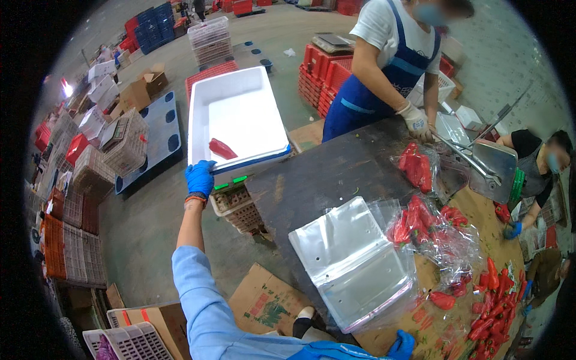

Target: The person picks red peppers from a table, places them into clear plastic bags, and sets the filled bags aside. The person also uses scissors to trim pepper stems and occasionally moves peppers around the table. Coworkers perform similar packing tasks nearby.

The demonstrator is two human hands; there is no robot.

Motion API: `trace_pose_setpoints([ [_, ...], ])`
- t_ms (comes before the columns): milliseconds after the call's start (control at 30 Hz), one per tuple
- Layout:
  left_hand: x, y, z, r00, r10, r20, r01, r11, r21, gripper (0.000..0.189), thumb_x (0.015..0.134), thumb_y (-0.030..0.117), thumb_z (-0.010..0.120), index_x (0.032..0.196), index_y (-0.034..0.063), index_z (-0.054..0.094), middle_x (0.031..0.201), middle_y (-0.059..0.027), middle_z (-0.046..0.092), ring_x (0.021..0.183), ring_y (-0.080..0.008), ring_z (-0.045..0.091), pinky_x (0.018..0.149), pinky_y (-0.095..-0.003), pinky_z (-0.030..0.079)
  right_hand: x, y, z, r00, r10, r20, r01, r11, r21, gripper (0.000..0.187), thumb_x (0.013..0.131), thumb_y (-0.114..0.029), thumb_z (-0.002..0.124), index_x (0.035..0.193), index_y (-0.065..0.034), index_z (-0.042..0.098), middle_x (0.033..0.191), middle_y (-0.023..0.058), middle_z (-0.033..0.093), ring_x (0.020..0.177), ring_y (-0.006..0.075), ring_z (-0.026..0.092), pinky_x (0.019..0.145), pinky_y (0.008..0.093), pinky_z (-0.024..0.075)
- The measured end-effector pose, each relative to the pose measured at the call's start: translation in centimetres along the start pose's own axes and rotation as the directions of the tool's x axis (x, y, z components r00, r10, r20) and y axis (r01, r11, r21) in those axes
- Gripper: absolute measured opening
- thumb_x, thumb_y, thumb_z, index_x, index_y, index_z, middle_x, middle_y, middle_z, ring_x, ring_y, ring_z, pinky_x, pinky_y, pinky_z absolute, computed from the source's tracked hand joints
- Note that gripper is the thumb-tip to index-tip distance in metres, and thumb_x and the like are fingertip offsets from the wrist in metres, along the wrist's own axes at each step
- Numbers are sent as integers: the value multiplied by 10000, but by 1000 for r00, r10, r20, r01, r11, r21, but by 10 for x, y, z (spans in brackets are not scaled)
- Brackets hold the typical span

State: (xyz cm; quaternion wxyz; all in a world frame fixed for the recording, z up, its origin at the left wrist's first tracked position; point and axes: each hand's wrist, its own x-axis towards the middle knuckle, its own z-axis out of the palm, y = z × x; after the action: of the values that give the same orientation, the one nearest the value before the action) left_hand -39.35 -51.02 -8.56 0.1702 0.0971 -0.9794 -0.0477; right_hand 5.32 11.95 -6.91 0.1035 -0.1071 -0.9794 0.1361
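My left hand (200,177), in a blue glove, grips the near left corner of a white foam box (196,121). Inside that box a single red pepper (222,149) lies near the front wall. My right hand (402,345), gloved in blue too, is low at the table's near edge, partly cut off by my clothing; its fingers do not show clearly. Between my hands, a stack of clear plastic bags (355,261) lies on the dark tabletop (315,180). Bagged red peppers (418,220) rest to their right, and a heap of loose red peppers (495,310) lies farther right.
Across the table a co-worker (382,76) in a blue apron stands by a metal bag-sealing device (490,166). Another person (535,175) works at the right. Red crates (321,76), a blue pallet (157,139) and a perforated crate (238,209) under the foam box occupy the floor.
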Motion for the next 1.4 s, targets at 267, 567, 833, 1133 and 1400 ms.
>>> trace_pose_setpoints([
  [267, -8, 26, -30, 982, -87, 170, 85, 996, 20, 418, 789, 226, 597, 1203, 282, 585, 1101, -37, 627, 1071, -236, 560, 996, -522, 283, 5, -13, 9, 996, 64, -69, -48, 977, 209, 205, 818, 12, 540, 998, -18, 632, 950, 171, 609, 914, 324, 571, 821, 400, 450],
  [567, -32, 119, -78, 926, 322, -195, -369, 881, -297, 464, 793, 121, 657, 1240, 66, 548, 1153, -174, 589, 1074, -328, 553, 962, -395, 406, 17, -19, 5, 997, 82, 13, -83, 973, 216, 261, 833, -56, 524, 1067, -81, 636, 998, 176, 613, 932, 368, 562, 819, 428, 456],
  [833, -160, 331, -140, 580, 814, -44, -537, 341, -772, 325, 823, 99, 657, 1146, 94, 626, 1153, -136, 596, 1100, -300, 542, 939, -356, 420, 9, -14, 21, 984, 77, -158, -19, 939, 343, 277, 838, -100, 564, 1107, -102, 631, 968, 168, 621, 891, 351, 582, 767, 425, 483],
  [1133, -304, 465, -176, 255, 952, -172, -372, -67, -926, 310, 829, 75, 657, 1138, 73, 631, 1086, -113, 639, 1017, -254, 594, 899, -340, 444, -30, 16, -51, 868, 337, -365, -213, 916, 339, 432, 797, -194, 664, 1216, -137, 574, 1136, 166, 595, 1096, 347, 529, 923, 440, 434],
  [1400, -427, 505, -138, 113, 984, 135, -3, 136, -991, 260, 863, 88, 620, 1121, 68, 650, 1071, -104, 655, 984, -180, 610, 865, -301, 462, -142, 174, -89, 470, 751, -465, -505, 660, 556, 395, 851, -149, 616, 1230, -62, 554, 1013, 146, 626, 906, 265, 604, 788, 395, 488],
])
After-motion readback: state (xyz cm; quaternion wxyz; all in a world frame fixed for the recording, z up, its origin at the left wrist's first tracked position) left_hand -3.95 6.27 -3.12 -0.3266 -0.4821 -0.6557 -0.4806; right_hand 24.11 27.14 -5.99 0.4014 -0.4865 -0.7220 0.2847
